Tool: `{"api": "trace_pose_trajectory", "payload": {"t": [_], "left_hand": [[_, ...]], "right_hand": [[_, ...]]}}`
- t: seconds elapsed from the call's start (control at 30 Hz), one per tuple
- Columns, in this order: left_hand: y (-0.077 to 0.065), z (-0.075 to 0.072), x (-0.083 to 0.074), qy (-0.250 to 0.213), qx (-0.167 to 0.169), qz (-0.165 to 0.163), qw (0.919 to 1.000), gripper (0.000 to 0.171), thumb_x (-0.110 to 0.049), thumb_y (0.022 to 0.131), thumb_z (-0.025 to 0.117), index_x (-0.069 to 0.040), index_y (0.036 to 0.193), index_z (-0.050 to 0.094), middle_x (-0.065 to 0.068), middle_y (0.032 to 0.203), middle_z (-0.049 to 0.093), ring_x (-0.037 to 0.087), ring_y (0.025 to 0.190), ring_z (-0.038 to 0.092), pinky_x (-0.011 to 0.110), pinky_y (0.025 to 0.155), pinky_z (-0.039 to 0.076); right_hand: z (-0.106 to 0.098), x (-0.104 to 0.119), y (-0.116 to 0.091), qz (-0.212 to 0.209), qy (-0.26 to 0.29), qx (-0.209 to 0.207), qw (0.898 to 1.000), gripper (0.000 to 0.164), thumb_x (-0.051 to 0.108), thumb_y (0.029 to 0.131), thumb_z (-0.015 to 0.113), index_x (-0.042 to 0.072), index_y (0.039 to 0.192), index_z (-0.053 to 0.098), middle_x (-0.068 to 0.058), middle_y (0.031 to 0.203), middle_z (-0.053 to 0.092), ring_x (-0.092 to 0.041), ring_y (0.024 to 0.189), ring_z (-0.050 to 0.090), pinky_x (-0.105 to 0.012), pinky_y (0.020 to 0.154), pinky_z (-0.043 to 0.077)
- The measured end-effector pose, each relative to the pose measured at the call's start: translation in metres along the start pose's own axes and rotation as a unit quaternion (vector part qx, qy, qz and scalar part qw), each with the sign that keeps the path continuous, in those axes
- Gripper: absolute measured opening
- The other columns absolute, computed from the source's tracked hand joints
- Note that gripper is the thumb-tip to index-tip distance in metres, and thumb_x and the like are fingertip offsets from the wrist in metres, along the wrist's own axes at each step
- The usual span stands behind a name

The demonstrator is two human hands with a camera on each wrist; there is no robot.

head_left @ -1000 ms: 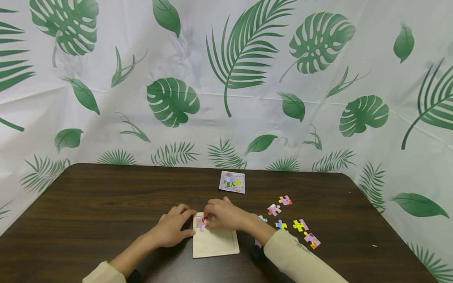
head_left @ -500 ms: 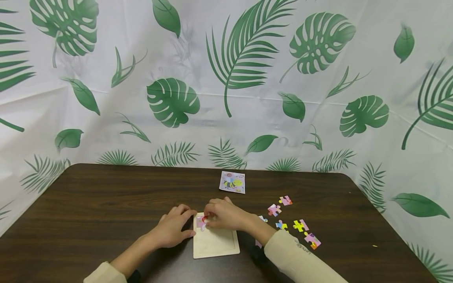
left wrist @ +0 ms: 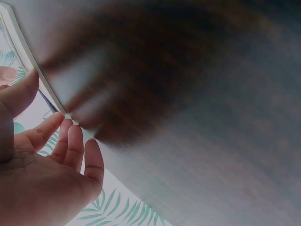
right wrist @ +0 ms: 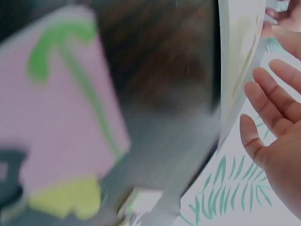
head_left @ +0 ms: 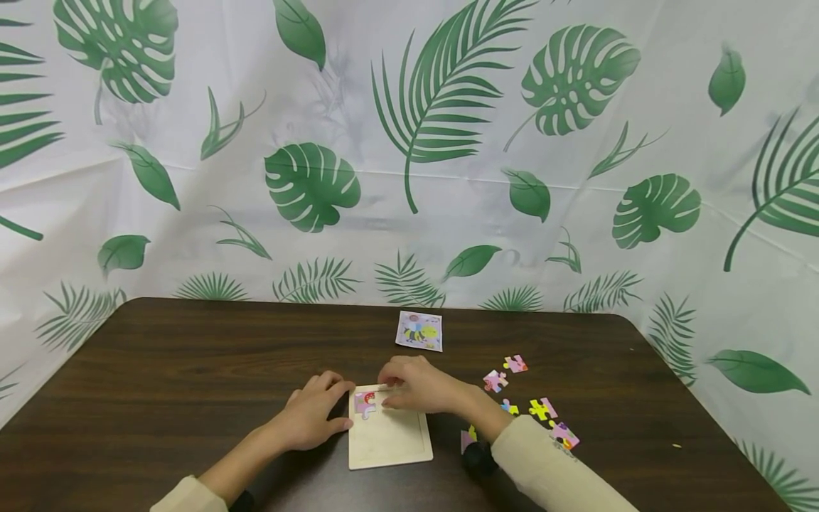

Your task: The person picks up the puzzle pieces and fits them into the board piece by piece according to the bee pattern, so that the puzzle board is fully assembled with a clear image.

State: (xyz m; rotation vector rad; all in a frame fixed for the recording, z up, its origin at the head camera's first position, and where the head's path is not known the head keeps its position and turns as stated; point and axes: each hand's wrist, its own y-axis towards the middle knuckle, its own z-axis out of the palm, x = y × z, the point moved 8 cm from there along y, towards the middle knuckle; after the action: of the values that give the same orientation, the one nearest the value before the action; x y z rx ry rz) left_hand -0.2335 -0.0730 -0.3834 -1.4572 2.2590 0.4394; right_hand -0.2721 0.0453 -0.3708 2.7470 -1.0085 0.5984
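A pale wooden puzzle board [head_left: 390, 444] with a raised rim lies on the dark table. In its upper left corner sits a pink jigsaw piece [head_left: 365, 404] with a red detail. My left hand [head_left: 313, 412] rests against the board's left side, thumb and fingertips touching the rim [left wrist: 35, 61], as the left wrist view confirms. Above the board's upper right part hovers my right hand [head_left: 422, 386], holding nothing. Its fingers look loosely spread in the right wrist view, where a blurred pink jigsaw piece [right wrist: 75, 103] with a green stripe lies close to the camera.
Several loose jigsaw pieces [head_left: 542, 408] lie scattered to the right of the board, some partly hidden by the right forearm. Behind the board is a picture card [head_left: 419, 331] showing a bee. A leaf-printed cloth [head_left: 448, 213] hangs behind the table.
My right hand has let go of the pink jigsaw piece in the board's upper left corner and shifted slightly right. My left hand has stayed at the board's edge.
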Motion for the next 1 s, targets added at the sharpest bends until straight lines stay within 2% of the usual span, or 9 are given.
{"api": "trace_pose_trajectory", "payload": {"t": [0.1, 0.43, 0.77, 1.0], "left_hand": [[-0.001, -0.001, 0.000, 0.000, -0.002, -0.001, 1.0000, 0.045, -0.021, 0.079, 0.071, -0.005, 0.119, 0.056, 0.009, 0.114, 0.049, 0.031, 0.108, 0.043, 0.054, 0.079, 0.035], [-0.001, -0.001, -0.002, -0.009, -0.002, -0.001, 1.0000, 0.046, -0.021, 0.079, 0.072, -0.005, 0.119, 0.056, 0.009, 0.115, 0.049, 0.031, 0.109, 0.043, 0.054, 0.080, 0.035], [-0.001, -0.001, -0.001, -0.011, -0.003, 0.000, 0.9999, 0.046, -0.022, 0.078, 0.072, -0.006, 0.119, 0.056, 0.009, 0.115, 0.048, 0.031, 0.108, 0.043, 0.055, 0.079, 0.035], [-0.001, 0.000, -0.001, -0.006, -0.001, -0.001, 1.0000, 0.046, -0.021, 0.079, 0.071, -0.006, 0.120, 0.055, 0.009, 0.115, 0.048, 0.030, 0.109, 0.042, 0.054, 0.080, 0.035]], "right_hand": [[-0.006, -0.009, -0.006, 0.009, 0.024, 0.002, 1.000, 0.023, 0.018, 0.081, 0.070, 0.007, 0.100, 0.063, 0.004, 0.089, 0.056, -0.009, 0.082, 0.051, -0.024, 0.076, 0.044], [-0.035, -0.047, -0.037, 0.023, 0.031, -0.011, 0.999, 0.026, 0.017, 0.081, 0.070, 0.003, 0.101, 0.063, -0.003, 0.095, 0.061, -0.016, 0.086, 0.056, -0.031, 0.077, 0.046], [-0.063, -0.099, -0.083, 0.088, 0.048, -0.011, 0.995, 0.028, 0.014, 0.082, 0.068, -0.001, 0.105, 0.061, -0.011, 0.102, 0.060, -0.029, 0.096, 0.055, -0.045, 0.081, 0.044], [-0.069, -0.125, -0.108, 0.122, 0.020, -0.016, 0.992, 0.026, 0.012, 0.081, 0.068, 0.002, 0.105, 0.062, -0.008, 0.101, 0.059, -0.029, 0.097, 0.053, -0.047, 0.083, 0.042]]}}
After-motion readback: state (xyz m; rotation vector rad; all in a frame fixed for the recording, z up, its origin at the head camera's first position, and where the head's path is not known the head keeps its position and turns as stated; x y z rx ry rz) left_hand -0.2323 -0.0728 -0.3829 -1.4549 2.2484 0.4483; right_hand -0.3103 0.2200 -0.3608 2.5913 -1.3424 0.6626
